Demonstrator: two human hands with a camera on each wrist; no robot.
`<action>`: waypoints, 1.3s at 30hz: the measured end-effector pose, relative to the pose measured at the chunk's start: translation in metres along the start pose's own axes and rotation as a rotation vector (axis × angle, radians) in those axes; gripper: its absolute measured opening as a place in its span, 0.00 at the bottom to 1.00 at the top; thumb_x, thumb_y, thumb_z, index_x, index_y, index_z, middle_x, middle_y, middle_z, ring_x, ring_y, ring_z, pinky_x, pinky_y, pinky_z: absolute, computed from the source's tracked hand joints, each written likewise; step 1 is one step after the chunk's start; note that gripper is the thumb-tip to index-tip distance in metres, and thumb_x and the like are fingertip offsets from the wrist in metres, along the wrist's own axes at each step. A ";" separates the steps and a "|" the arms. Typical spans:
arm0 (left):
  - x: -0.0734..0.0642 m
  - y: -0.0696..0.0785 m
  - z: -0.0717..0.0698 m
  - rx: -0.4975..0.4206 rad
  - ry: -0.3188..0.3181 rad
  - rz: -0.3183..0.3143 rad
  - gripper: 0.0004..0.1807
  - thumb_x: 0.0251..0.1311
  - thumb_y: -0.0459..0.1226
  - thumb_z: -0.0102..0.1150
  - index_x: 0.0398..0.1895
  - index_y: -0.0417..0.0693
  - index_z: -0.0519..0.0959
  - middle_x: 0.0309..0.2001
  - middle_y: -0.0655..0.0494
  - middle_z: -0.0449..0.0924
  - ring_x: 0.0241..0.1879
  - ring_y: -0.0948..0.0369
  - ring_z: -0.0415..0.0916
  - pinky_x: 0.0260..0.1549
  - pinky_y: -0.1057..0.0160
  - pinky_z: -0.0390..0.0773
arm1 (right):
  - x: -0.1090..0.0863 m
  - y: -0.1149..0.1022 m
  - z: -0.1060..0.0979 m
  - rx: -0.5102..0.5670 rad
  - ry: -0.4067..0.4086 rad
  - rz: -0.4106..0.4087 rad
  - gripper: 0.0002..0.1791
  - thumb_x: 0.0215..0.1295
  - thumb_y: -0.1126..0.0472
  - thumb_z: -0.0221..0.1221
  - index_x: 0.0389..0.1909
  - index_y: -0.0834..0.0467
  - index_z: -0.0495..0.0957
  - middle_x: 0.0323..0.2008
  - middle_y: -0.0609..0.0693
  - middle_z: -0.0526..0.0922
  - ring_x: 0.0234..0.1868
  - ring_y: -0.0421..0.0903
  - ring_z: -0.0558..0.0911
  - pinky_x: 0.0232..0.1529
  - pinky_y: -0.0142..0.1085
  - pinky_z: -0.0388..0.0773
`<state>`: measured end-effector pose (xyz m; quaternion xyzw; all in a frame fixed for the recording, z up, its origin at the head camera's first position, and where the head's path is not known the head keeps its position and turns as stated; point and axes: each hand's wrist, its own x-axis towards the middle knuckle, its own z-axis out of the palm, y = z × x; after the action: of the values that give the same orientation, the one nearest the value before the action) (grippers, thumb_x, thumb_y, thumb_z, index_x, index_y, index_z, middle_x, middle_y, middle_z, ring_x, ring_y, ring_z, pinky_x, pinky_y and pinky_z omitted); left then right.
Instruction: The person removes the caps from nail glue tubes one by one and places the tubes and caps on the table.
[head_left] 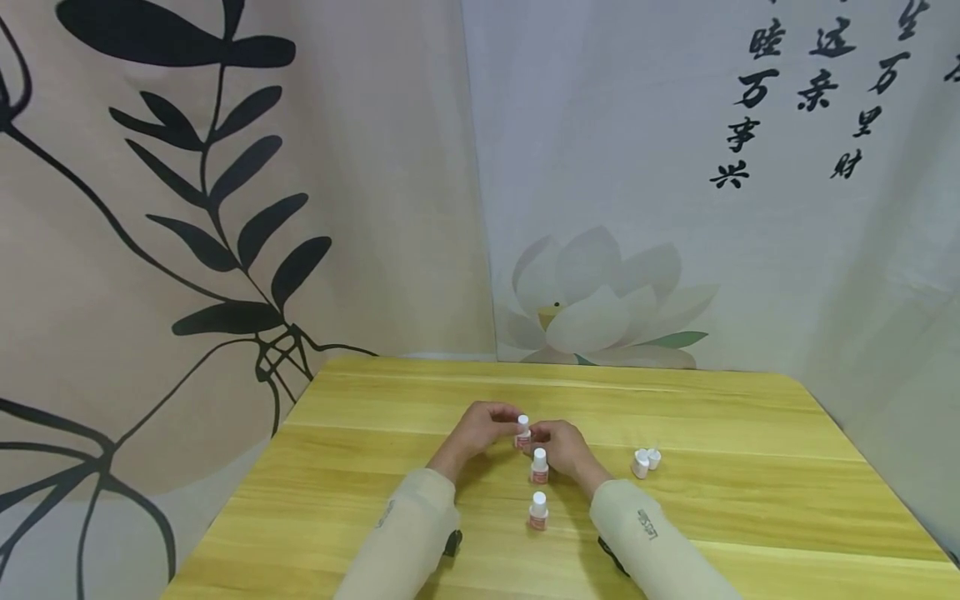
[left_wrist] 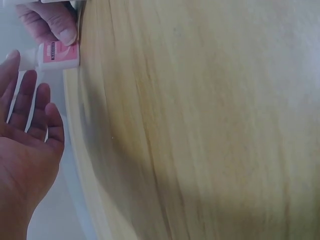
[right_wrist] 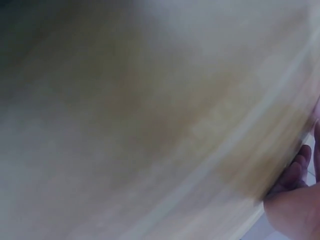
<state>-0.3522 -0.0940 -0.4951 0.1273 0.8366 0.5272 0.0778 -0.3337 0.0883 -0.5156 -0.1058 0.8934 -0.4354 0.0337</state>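
Observation:
A small white bottle (head_left: 522, 433) with a pink label and white cap stands upright between the two hands on the wooden table. In the left wrist view, the thumb of my right hand (head_left: 564, 446) presses on the label as the fingers grip the bottle's lower body. My left hand (head_left: 480, 429) is at the bottle's other side, its fingers loosely extended and fingertips right at the cap. Two like bottles, a middle one (head_left: 539, 467) and a nearest one (head_left: 537, 511), stand in a row toward me. The right wrist view mostly shows blurred table, with part of the right hand (right_wrist: 295, 195) at its edge.
Two small white cap-like pieces (head_left: 641, 463) stand together right of the right hand. The wooden table (head_left: 750, 517) reaches back to a printed curtain (head_left: 405, 208) with plant and flower designs. Both sleeved forearms (head_left: 408, 533) extend over the near part of the table.

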 end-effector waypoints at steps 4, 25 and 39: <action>0.000 0.000 0.001 -0.015 0.003 0.011 0.09 0.60 0.38 0.69 0.42 0.47 0.85 0.39 0.58 0.83 0.42 0.60 0.77 0.45 0.57 0.76 | 0.002 0.001 0.001 -0.011 -0.005 0.021 0.08 0.62 0.59 0.68 0.41 0.55 0.86 0.35 0.44 0.84 0.40 0.44 0.80 0.48 0.46 0.76; 0.000 0.000 0.002 -0.051 -0.006 0.001 0.10 0.60 0.38 0.69 0.43 0.47 0.84 0.40 0.58 0.83 0.43 0.60 0.77 0.47 0.57 0.76 | 0.001 0.001 0.000 -0.007 -0.009 0.024 0.08 0.63 0.58 0.67 0.41 0.55 0.86 0.34 0.44 0.84 0.40 0.44 0.79 0.49 0.46 0.76; 0.001 -0.003 0.004 -0.063 0.011 -0.010 0.09 0.59 0.38 0.69 0.42 0.47 0.84 0.39 0.58 0.82 0.42 0.59 0.76 0.43 0.58 0.77 | -0.001 0.001 0.000 0.017 -0.002 0.000 0.08 0.62 0.60 0.68 0.42 0.55 0.86 0.34 0.45 0.85 0.39 0.44 0.79 0.43 0.43 0.77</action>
<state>-0.3524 -0.0911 -0.4993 0.1177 0.8206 0.5535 0.0798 -0.3327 0.0887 -0.5164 -0.1060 0.8896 -0.4428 0.0356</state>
